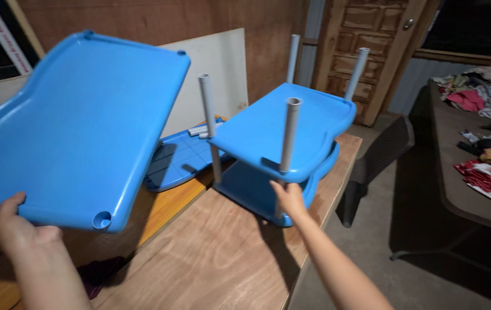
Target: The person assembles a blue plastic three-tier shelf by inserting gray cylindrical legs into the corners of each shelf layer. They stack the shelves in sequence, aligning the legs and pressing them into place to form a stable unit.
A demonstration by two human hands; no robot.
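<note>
My left hand (17, 228) grips the near edge of a large blue plastic shelf tray (79, 123), held up and tilted at the left. My right hand (289, 198) holds the bottom of a grey tube (290, 135) that stands through a corner hole of a partly built blue shelf rack (283, 129) on the wooden table (211, 252). The rack has two stacked blue trays and three more grey tubes (207, 117) sticking up at its corners.
Another blue tray (179, 161) lies face down behind, with loose grey tubes (198, 132) on it. A white board (217, 74) leans against the wall. A dark chair (374, 161) stands right of the table. A brown table with clothes (486, 115) is at far right.
</note>
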